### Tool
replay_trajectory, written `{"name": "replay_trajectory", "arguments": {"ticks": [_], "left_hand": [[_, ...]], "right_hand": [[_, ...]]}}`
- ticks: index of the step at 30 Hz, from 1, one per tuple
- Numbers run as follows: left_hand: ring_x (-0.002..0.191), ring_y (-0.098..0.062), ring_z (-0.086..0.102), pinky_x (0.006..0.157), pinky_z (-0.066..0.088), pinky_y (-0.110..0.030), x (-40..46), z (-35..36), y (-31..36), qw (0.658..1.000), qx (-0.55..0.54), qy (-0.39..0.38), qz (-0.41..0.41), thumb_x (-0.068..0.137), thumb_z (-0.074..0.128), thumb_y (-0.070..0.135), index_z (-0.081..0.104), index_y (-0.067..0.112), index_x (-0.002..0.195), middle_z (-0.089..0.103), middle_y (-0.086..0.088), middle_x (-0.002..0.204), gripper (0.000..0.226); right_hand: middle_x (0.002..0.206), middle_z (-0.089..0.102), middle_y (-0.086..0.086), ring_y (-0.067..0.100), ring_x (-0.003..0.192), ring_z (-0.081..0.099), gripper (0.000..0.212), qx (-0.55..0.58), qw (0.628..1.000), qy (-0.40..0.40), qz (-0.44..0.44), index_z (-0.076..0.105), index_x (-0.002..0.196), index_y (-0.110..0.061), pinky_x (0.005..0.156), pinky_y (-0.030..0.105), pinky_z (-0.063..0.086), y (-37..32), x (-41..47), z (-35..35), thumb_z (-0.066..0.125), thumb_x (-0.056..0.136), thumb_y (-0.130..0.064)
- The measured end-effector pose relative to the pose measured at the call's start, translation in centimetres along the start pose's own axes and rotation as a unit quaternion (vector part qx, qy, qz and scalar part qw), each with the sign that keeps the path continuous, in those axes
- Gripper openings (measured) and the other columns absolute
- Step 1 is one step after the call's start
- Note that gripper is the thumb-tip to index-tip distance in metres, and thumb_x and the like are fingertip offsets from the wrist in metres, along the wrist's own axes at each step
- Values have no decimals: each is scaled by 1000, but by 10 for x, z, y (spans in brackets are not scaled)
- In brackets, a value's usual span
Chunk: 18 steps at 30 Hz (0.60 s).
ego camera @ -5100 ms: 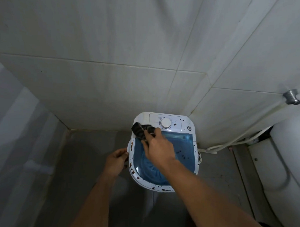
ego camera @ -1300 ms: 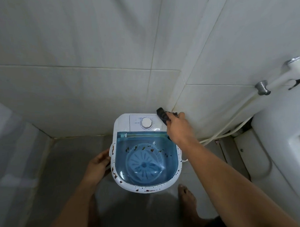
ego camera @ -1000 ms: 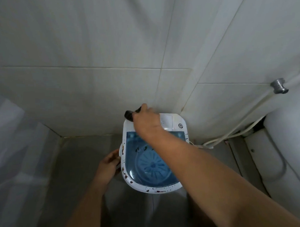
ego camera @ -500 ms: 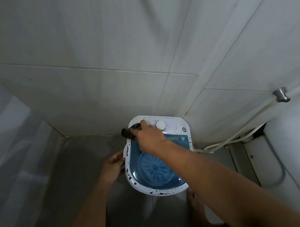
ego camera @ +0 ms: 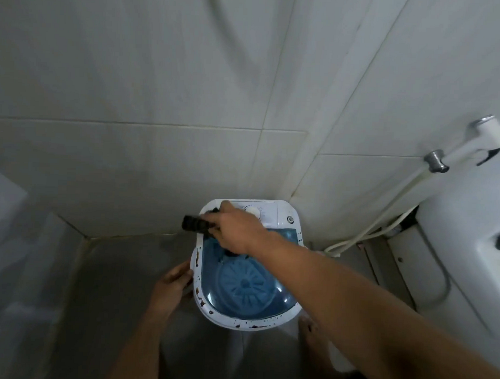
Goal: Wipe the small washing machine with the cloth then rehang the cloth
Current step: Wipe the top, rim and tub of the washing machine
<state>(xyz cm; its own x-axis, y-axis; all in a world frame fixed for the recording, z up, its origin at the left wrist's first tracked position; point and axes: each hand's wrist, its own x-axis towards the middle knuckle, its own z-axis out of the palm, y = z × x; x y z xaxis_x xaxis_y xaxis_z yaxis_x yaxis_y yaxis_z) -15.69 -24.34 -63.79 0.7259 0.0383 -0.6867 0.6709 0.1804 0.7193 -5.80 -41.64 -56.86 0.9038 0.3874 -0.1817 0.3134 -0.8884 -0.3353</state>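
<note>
The small white washing machine (ego camera: 282,216) stands on the floor in the wall corner, with a see-through blue lid and brown specks along its white rim. My right hand (ego camera: 236,231) reaches over its back left corner, shut on a dark bunched cloth (ego camera: 195,223) that sticks out past the machine's left edge. My left hand (ego camera: 173,284) rests against the machine's left side, fingers curled at the rim. A round white dial shows just beyond my right knuckles.
Pale tiled walls (ego camera: 160,115) meet right behind the machine. A white hose (ego camera: 384,216) runs from a metal wall fitting (ego camera: 435,161) down to the floor. A white toilet (ego camera: 473,254) fills the right side. My bare foot (ego camera: 309,333) stands by the machine's front right.
My right hand with the cloth swept from the machine's back right corner to its back left and now sits slightly lower over the lid's edge. My left hand stayed at the left side.
</note>
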Motion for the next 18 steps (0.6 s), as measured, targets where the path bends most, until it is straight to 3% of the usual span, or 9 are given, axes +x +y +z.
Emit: {"name": "replay_trajectory", "arguments": {"ticks": [3, 6, 8, 10, 12, 13, 15, 18], "left_hand": [[92, -16, 72, 80, 56, -37, 0, 0, 0, 1000, 10, -2, 6, 102, 54, 7, 65, 19, 131, 75, -9, 114, 33], [98, -20, 71, 89, 55, -40, 3, -2, -2, 1000, 20, -3, 6, 102, 55, 7, 63, 18, 134, 73, -12, 121, 35], [97, -19, 71, 82, 55, -36, 3, -2, -2, 1000, 21, -2, 5, 102, 54, 7, 64, 19, 134, 73, -12, 120, 35], [92, -14, 73, 78, 55, -33, 3, -1, 0, 1000, 27, -3, 6, 103, 53, 7, 65, 21, 131, 75, -8, 114, 34], [89, -14, 72, 85, 53, -35, 2, 1, 1, 999, 35, 1, 7, 103, 53, 6, 64, 22, 129, 75, -4, 107, 33], [91, -17, 71, 90, 52, -37, 3, 1, 0, 999, 37, 5, 7, 103, 52, 5, 64, 20, 130, 75, -5, 106, 33], [97, -27, 69, 97, 50, -41, 3, 4, 0, 999, 42, 16, 10, 102, 52, 2, 62, 14, 135, 73, -11, 111, 36], [97, -27, 68, 97, 49, -40, 4, 5, 0, 998, 47, 28, 12, 102, 52, 2, 62, 15, 134, 70, -14, 118, 35]], "right_hand": [[120, 49, 12, 35, 92, 62, 44, 55, 979, 148, 133, 53, 145, -36, 83, 42, 56, 56, 6, -34, 55, 101, -28], [123, 45, 14, 37, 96, 63, 42, 44, 953, 140, 267, 53, 144, -33, 87, 44, 56, 108, -22, -26, 50, 102, -30], [124, 45, 14, 38, 96, 61, 45, 15, 960, 129, 249, 47, 149, -32, 82, 47, 57, 112, -60, 1, 49, 103, -30], [124, 47, 15, 36, 92, 60, 48, -36, 981, 123, 148, 45, 151, -30, 67, 46, 59, 104, -94, 23, 50, 103, -30], [122, 50, 14, 33, 95, 60, 49, -84, 988, 106, 71, 47, 150, -31, 57, 42, 58, 111, -102, 25, 52, 101, -30], [122, 50, 13, 33, 99, 59, 49, -98, 987, 104, 67, 47, 150, -31, 60, 43, 58, 118, -96, 18, 52, 101, -31], [122, 48, 12, 34, 103, 57, 47, -82, 981, 123, 125, 46, 150, -33, 73, 47, 59, 132, -77, 5, 49, 103, -31], [121, 45, 12, 35, 103, 58, 43, 27, 952, 146, 269, 50, 146, -34, 84, 46, 56, 140, -53, -8, 44, 104, -29]]}}
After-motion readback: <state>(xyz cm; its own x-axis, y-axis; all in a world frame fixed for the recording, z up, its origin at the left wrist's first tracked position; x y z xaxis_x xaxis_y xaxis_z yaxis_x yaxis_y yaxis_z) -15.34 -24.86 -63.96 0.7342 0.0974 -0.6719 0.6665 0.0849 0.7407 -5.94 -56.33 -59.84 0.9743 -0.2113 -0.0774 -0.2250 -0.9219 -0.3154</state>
